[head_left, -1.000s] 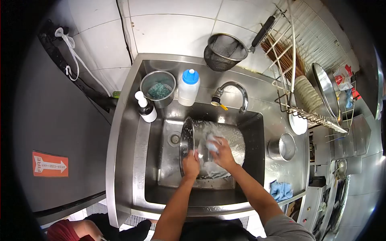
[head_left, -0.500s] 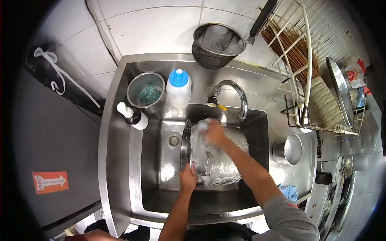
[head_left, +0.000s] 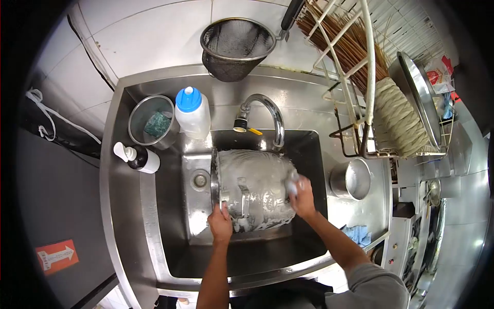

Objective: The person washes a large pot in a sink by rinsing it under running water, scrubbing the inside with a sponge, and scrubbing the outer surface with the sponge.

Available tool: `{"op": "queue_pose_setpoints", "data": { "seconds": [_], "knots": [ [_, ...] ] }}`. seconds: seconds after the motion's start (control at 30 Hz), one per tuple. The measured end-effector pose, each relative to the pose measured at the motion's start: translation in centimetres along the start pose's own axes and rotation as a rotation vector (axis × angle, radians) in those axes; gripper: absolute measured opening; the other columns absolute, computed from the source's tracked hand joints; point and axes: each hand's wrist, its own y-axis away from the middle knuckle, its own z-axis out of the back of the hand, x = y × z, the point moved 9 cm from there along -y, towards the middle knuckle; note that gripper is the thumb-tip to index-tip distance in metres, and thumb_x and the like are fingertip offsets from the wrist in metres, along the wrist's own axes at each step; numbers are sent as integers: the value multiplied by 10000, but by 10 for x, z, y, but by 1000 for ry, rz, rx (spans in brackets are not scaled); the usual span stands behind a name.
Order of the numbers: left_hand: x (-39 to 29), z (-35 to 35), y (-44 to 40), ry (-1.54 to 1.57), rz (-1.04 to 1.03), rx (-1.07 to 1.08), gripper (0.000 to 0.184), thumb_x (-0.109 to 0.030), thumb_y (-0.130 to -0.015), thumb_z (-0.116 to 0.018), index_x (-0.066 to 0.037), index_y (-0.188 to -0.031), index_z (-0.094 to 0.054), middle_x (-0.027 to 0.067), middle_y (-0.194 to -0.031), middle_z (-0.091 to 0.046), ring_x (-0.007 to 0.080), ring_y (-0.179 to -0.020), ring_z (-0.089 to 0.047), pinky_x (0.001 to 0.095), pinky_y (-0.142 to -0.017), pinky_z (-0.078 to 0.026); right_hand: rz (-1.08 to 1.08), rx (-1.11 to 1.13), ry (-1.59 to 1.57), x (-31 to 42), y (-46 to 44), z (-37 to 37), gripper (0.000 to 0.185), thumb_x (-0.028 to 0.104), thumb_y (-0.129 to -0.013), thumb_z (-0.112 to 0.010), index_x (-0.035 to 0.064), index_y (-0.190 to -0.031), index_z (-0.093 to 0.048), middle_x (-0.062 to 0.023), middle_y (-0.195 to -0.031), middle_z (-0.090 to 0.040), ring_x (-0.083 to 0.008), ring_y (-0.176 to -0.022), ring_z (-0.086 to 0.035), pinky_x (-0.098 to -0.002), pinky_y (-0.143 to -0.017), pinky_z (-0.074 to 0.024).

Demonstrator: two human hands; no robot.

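Note:
A large metal pot (head_left: 257,198) lies on its side in the sink, its outside coated in suds and a side handle (head_left: 243,198) facing up. My left hand (head_left: 220,222) is closed on the pot's rim at the left end. Against the right end of the pot, my right hand (head_left: 303,198) presses a pale, foamy scrubbing pad (head_left: 292,186); its exact kind is blurred. The faucet (head_left: 278,121) arches over the back of the sink (head_left: 221,265), with no stream of water showing.
Left of the faucet stand a blue-capped bottle (head_left: 194,116), a metal container (head_left: 135,126) with a green scouring pad (head_left: 157,124), and a pump bottle (head_left: 146,159). A mesh strainer (head_left: 236,46) hangs behind. To the right are a small pot (head_left: 339,180), blue cloth (head_left: 357,235) and wire rack (head_left: 360,121).
My right hand has swept the pad from the pot's left part to its right end. The pot's side now faces up more fully. My left hand still holds the rim; the view has shifted.

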Motion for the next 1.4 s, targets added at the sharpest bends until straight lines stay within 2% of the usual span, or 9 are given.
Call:
{"op": "queue_pose_setpoints", "data": {
  "seconds": [0.1, 0.27, 0.43, 0.63, 0.87, 1.0, 1.2, 1.23, 1.4],
  "knots": [
    [5, -7, 2, 37, 69, -1, 319, -236, -995, -477, 15, -798, -503, 196, -546, -490, 354, -490, -489, 442, -498, -391, -105, -196, 120, 6, -71, -21, 203, 220, -776, -599, 56, -887, -648, -175, -844, -630, -372, -791, -594, -490, -719, -468],
    [-10, -1, 22, 133, 129, -47, 266, -201, -981, -490, 16, -834, -533, 209, -574, -527, 403, -525, -538, 472, -514, -400, 325, -86, -169, 103, -52, -29, 329, 140, -690, -624, 80, -1012, -661, -149, -981, -639, -358, -981, -581, -473, -882, -458],
    [15, -11, 37, 115, 45, -74, 244, -182, -975, -501, 16, -835, -531, 201, -589, -535, 378, -523, -549, 449, -500, -397, -221, -99, 53, -16, -29, -22, 385, 128, -752, -614, 83, -1134, -603, -193, -1072, -558, -362, -1020, -520, -487, -901, -429],
    [-3, -8, 30, 135, 33, -86, 225, -168, -976, -504, 9, -841, -540, 168, -579, -534, 304, -503, -550, 410, -495, -406, 267, 263, 110, 87, 52, -49, 546, 194, -743, -635, 98, -1273, -545, -191, -1285, -481, -405, -1257, -414, -577, -1036, -317],
    [-12, -7, 30, 176, 54, -114, 223, -153, -982, -501, 17, -838, -519, 117, -536, -470, 207, -455, -435, 364, -462, -380, -174, 7, 252, 18, -57, -71, 399, 238, -802, -615, 123, -1184, -611, -229, -1167, -552, -388, -1140, -499, -527, -982, -374],
    [18, -17, 37, 128, -12, -144, 248, -165, -982, -488, 17, -815, -503, 193, -554, -499, 369, -487, -508, 422, -479, -392, 167, 72, 12, 62, 7, -29, 474, 211, -780, -628, 101, -1239, -586, -217, -1235, -529, -388, -1249, -445, -567, -1033, -326],
    [15, -20, 39, 107, 64, -109, 247, -180, -966, -512, 12, -810, -506, 247, -604, -541, 447, -578, -567, 487, -503, -402, -113, -32, 214, -2, -88, -45, 385, 286, -766, -619, 22, -1046, -632, -214, -1079, -616, -382, -1033, -568, -493, -893, -435],
    [14, -19, 39, 84, 68, -85, 223, -177, -958, -517, 2, -825, -521, 243, -598, -544, 448, -574, -568, 489, -502, -410, -287, 370, 131, 5, -91, -87, 397, 318, -755, -628, 19, -1014, -641, -209, -1087, -625, -364, -1042, -575, -486, -892, -437],
    [25, -14, 58, 31, 17, -181, 206, -182, -936, -546, -21, -811, -520, 228, -587, -543, 442, -548, -562, 495, -487, -411, 442, 1, -65, 67, -58, -42, 244, 193, -778, -626, 32, -963, -623, -180, -1017, -617, -365, -963, -589, -480, -886, -446]
  ]
}}
